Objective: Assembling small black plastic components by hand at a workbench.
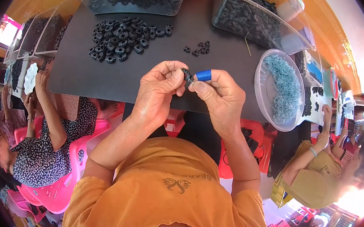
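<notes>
One dark worktop [75, 76] spreads beyond two bare hands. The right hand [224, 95], a blue wrap [203, 75] on its forefinger, has fingertips close together; whether they pinch anything, I cannot tell. Just left of them, the left hand [158, 83] pinches a small black ridged part [186, 74], long axis slanting down toward the right hand.
</notes>
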`<state>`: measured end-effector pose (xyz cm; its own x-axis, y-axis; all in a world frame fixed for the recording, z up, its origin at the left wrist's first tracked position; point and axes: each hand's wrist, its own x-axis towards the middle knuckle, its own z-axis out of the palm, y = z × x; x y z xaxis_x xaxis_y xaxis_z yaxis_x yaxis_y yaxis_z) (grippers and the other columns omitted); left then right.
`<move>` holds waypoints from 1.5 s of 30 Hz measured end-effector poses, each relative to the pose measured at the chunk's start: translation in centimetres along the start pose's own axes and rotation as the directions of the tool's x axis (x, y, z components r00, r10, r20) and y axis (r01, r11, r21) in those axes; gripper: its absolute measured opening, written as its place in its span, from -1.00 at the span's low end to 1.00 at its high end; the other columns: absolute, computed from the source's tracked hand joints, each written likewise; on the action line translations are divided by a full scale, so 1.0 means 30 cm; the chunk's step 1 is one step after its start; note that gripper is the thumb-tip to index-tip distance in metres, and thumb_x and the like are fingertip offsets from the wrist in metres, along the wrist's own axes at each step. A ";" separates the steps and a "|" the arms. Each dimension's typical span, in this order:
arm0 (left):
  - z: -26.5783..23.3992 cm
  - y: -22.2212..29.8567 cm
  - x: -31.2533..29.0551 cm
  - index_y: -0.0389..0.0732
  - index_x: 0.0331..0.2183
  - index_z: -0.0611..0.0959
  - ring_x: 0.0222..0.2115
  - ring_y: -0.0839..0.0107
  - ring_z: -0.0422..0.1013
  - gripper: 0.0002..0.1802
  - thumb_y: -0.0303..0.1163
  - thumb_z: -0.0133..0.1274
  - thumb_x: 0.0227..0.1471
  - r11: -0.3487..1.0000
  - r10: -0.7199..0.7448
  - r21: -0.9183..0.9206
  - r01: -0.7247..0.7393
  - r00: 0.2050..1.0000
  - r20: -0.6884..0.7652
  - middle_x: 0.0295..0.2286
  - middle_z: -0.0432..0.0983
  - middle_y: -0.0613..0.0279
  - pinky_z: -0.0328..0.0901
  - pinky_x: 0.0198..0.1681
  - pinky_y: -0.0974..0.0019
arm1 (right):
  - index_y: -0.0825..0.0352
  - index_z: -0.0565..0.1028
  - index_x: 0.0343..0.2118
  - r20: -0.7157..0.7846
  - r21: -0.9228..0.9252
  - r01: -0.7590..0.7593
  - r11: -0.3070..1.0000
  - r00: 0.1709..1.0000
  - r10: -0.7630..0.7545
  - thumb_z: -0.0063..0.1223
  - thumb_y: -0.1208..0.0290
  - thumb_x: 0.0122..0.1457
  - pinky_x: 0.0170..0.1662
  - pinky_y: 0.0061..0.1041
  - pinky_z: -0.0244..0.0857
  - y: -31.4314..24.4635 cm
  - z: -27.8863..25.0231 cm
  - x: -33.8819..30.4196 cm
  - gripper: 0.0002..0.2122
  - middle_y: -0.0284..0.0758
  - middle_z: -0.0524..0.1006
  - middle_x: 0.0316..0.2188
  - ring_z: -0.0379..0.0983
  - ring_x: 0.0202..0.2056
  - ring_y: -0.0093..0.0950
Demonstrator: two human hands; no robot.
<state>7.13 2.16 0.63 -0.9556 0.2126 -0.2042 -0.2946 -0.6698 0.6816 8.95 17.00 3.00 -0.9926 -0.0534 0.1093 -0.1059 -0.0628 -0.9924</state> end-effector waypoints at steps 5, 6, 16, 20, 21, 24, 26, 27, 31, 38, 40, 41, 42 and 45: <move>0.002 -0.003 -0.003 -0.32 -0.29 0.53 -0.56 0.53 0.30 -0.85 -0.48 0.07 0.06 1.000 -0.008 -0.015 0.008 1.000 -0.002 -0.49 0.42 0.31 0.21 -0.44 0.50 | 0.44 0.46 -0.30 0.010 0.002 -0.006 1.000 1.000 0.006 0.06 0.61 0.12 -0.27 -0.66 0.35 0.005 0.001 0.005 -0.91 -0.33 0.55 -0.42 0.47 -0.36 -0.64; 0.001 -0.003 -0.005 -0.33 -0.28 0.53 -0.57 0.53 0.30 -0.84 -0.49 0.07 0.06 1.000 -0.009 -0.001 0.009 1.000 0.000 -0.50 0.42 0.30 0.22 -0.45 0.49 | 0.45 0.44 -0.32 -0.028 -0.038 0.010 0.999 1.000 -0.011 0.05 0.63 0.11 -0.30 -0.67 0.34 0.016 0.001 0.005 -0.92 -0.35 0.54 -0.44 0.45 -0.39 -0.66; -0.006 -0.001 -0.013 -0.40 -0.26 0.55 -0.58 0.53 0.35 -0.80 -0.52 0.08 0.03 0.995 -0.014 0.099 0.012 1.000 0.011 -0.53 0.47 0.25 0.26 -0.47 0.50 | 0.45 0.42 -0.37 -0.029 -0.009 -0.049 0.999 0.998 0.048 0.07 0.61 0.10 -0.36 -0.65 0.35 -0.008 0.005 0.015 -0.93 -0.36 0.52 -0.51 0.43 -0.45 -0.68; -0.011 0.004 -0.017 -0.41 -0.27 0.57 -0.57 0.53 0.38 -0.80 -0.53 0.09 0.01 0.992 -0.036 0.120 0.028 0.997 0.068 -0.51 0.51 0.19 0.29 -0.50 0.52 | 0.45 0.42 -0.39 -0.045 -0.018 -0.087 0.996 0.995 0.086 0.07 0.60 0.11 -0.36 -0.65 0.35 0.006 0.004 0.017 -0.93 -0.36 0.51 -0.53 0.43 -0.46 -0.68; -0.011 0.005 -0.018 -0.41 -0.29 0.58 -0.57 0.54 0.38 -0.82 -0.55 0.10 0.00 0.989 -0.041 0.147 0.030 0.997 0.067 -0.50 0.53 0.16 0.30 -0.51 0.52 | 0.45 0.42 -0.40 -0.030 -0.027 -0.085 0.996 0.996 0.084 0.07 0.60 0.11 -0.37 -0.65 0.35 0.011 -0.001 0.020 -0.93 -0.35 0.52 -0.53 0.43 -0.47 -0.68; -0.016 0.009 -0.021 -0.40 -0.31 0.58 -0.57 0.55 0.40 -0.84 -0.57 0.09 -0.01 0.977 -0.063 0.209 0.044 0.995 0.083 -0.49 0.55 0.14 0.31 -0.54 0.53 | 0.45 0.42 -0.43 0.027 -0.029 -0.122 0.992 0.992 0.123 0.06 0.59 0.12 -0.39 -0.66 0.33 0.010 -0.019 0.035 -0.94 -0.35 0.52 -0.53 0.42 -0.48 -0.69; -0.025 0.013 -0.017 -0.39 -0.30 0.58 -0.57 0.55 0.40 -0.85 -0.59 0.09 -0.01 0.968 -0.080 0.244 0.053 0.992 0.099 -0.49 0.56 0.14 0.32 -0.54 0.53 | 0.45 0.43 -0.45 0.070 -0.025 -0.159 0.987 0.985 0.161 0.05 0.59 0.13 -0.41 -0.66 0.32 0.004 -0.022 0.050 -0.93 -0.36 0.51 -0.54 0.41 -0.49 -0.70; -0.033 0.013 -0.014 -0.39 -0.30 0.57 -0.58 0.56 0.39 -0.85 -0.60 0.08 -0.01 0.968 -0.045 0.250 0.017 0.993 0.106 -0.49 0.56 0.14 0.32 -0.53 0.53 | 0.44 0.43 -0.47 0.066 -0.070 -0.151 0.986 0.986 0.156 0.07 0.60 0.09 -0.41 -0.63 0.32 -0.003 -0.019 0.056 -0.94 -0.34 0.51 -0.54 0.42 -0.49 -0.65; -0.068 0.032 0.010 -0.38 -0.30 0.55 -0.60 0.50 0.40 -0.81 -0.55 0.12 -0.03 0.960 0.091 0.257 -0.115 0.990 0.104 -0.46 0.56 0.07 0.31 -0.49 0.50 | 0.40 0.44 -0.51 0.018 -0.640 0.193 0.744 0.971 -0.237 0.13 0.60 -0.05 -0.37 -0.47 0.30 0.018 -0.029 0.121 -0.92 -0.26 0.49 -0.55 0.42 -0.47 -0.37; -0.114 0.067 0.030 -0.36 -0.27 0.54 -0.61 0.42 0.40 -0.80 -0.54 0.11 -0.02 0.999 -0.001 -0.036 0.007 0.988 0.154 -0.45 0.56 0.03 0.33 -0.49 0.43 | 0.32 0.46 -0.54 0.490 -0.805 0.580 0.122 0.768 -0.412 0.12 0.53 -0.22 -0.29 -0.39 0.19 0.060 0.004 0.299 -0.89 -0.29 0.41 -0.54 0.30 -0.38 -0.29; -0.113 0.059 0.024 -0.36 -0.28 0.54 -0.61 0.41 0.41 -0.79 -0.53 0.12 -0.02 1.000 0.025 -0.013 -0.024 0.988 0.154 -0.45 0.56 0.03 0.33 -0.49 0.42 | 0.32 0.47 -0.55 0.573 -0.794 0.608 0.008 0.751 -0.328 0.12 0.51 -0.23 -0.26 -0.40 0.17 0.061 0.014 0.311 -0.89 -0.30 0.41 -0.54 0.30 -0.35 -0.31; -0.111 0.055 0.020 -0.36 -0.28 0.53 -0.61 0.40 0.42 -0.79 -0.52 0.12 -0.02 0.999 0.046 0.009 -0.048 0.987 0.156 -0.45 0.56 0.02 0.33 -0.50 0.41 | 0.32 0.48 -0.56 0.610 -0.784 0.617 -0.063 0.749 -0.259 0.11 0.50 -0.22 -0.25 -0.40 0.15 0.060 0.018 0.313 -0.91 -0.30 0.41 -0.54 0.29 -0.34 -0.32; -0.111 0.060 0.017 -0.35 -0.29 0.54 -0.60 0.41 0.42 -0.81 -0.53 0.12 -0.02 0.999 0.040 0.012 -0.042 0.988 0.146 -0.45 0.56 0.03 0.33 -0.50 0.41 | 0.33 0.49 -0.57 0.640 -0.768 0.626 -0.134 0.745 -0.188 0.09 0.49 -0.21 -0.23 -0.40 0.14 0.060 0.023 0.314 -0.92 -0.29 0.42 -0.54 0.29 -0.32 -0.34; -0.126 0.066 0.023 -0.35 -0.29 0.54 -0.60 0.41 0.41 -0.82 -0.54 0.11 -0.01 0.999 0.048 0.013 -0.050 0.990 0.134 -0.45 0.56 0.04 0.33 -0.50 0.41 | 0.34 0.50 -0.58 0.670 -0.742 0.650 -0.164 0.723 -0.170 0.07 0.50 -0.19 -0.24 -0.40 0.14 0.066 0.029 0.327 -0.93 -0.27 0.42 -0.53 0.29 -0.33 -0.35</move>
<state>5.86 -1.70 -0.80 -0.9590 0.2732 -0.0755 -0.2460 -0.6702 0.7002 -0.94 15.48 2.16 -0.6592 -0.6957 0.2854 -0.6720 0.7153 0.1915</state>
